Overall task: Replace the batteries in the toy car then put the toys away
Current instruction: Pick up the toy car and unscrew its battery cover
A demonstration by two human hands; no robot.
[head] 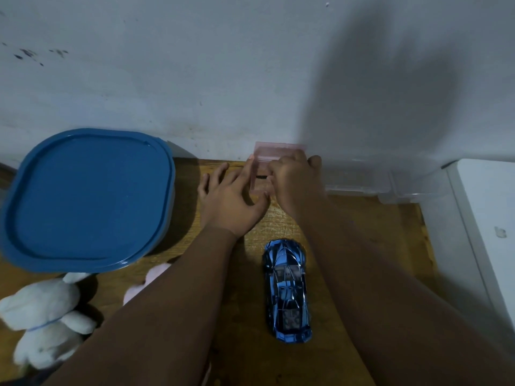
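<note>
Head view. Wood-grain tabletop [362,232], worn, set against a scuffed pale wall.

Left hand [231,199]: fingers straight and spread. The index finger lies flat along the left wall of a small pink box [278,150], and the thumb reaches toward its near corner. It touches the box without clasping it.

Right hand [292,185]: fingers curled round the right side of that box, thumb on the far side, gripping. The box is translucent hard plastic, rectangular, with one panel standing up against the wall. A small dark item between the two sets of fingers is too blurred to identify.

Toy car [288,291]: glossy chrome-blue, low and angular. It stands on its wheels on the wood, nearer than the fingers, between the forearms and untouched.

Left of the left fingers is a rounded-square tub with a smooth blue lid [86,199]. Nearer than it lie a fuzzy white plush [41,316] and a pink plush [145,282], part hidden by the forearm.

Right of the right fingers is a clear plastic case [359,179].
</note>
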